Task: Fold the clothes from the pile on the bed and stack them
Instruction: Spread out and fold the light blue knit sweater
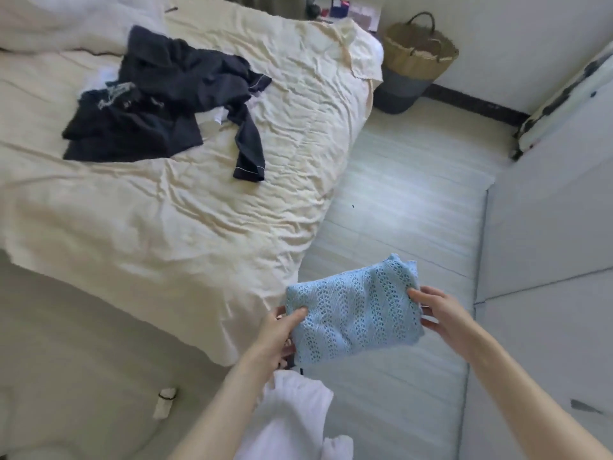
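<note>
Folded light-blue openwork knit (353,313) was held in the air beside the bed's near corner, over the pale floor (398,207). The left hand (277,330) gripped its left edge, thumb on top; the right hand (438,310) pinched its right edge (fingers beneath the fabric). The pile of dark clothes (159,104) lay well apart on the cream bed (199,227). A woven basket (414,61) stood beyond the bed's far corner.

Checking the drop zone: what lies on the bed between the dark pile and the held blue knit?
Only bare, wrinkled cream sheet separates dark pile from blue knit, per head view.
</note>
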The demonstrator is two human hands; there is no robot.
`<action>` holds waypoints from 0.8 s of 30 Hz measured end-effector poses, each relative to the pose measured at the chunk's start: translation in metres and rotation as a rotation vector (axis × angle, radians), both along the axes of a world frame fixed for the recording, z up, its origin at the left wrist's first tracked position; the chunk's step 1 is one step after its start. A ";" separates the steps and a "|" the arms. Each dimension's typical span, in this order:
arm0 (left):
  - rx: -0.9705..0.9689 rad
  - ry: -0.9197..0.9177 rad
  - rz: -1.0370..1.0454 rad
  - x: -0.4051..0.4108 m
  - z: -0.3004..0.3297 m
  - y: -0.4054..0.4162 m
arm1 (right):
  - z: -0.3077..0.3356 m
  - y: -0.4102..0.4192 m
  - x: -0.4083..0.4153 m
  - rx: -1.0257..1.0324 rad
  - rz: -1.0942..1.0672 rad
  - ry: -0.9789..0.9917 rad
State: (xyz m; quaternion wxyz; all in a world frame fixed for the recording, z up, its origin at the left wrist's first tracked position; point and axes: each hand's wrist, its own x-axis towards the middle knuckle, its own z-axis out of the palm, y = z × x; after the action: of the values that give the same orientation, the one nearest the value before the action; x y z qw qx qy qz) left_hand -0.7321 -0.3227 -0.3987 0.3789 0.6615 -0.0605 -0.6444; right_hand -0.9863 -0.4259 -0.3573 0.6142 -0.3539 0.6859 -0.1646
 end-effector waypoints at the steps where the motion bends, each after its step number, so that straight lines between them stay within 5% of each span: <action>1: 0.007 0.007 0.051 0.005 -0.002 -0.002 | -0.003 -0.017 0.011 0.000 0.050 0.005; 14: 0.012 0.060 0.598 0.099 -0.051 -0.078 | -0.075 -0.197 0.196 -0.004 0.531 0.092; 24: 0.144 0.108 0.730 0.141 -0.117 -0.151 | -0.144 -0.294 0.289 0.101 0.716 0.234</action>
State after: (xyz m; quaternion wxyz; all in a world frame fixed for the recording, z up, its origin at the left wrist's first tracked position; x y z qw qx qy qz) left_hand -0.5916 -0.4741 -0.5161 0.5389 0.6296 0.2447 -0.5033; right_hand -0.6969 -0.7203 -0.5009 0.5670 -0.5569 0.5915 0.1361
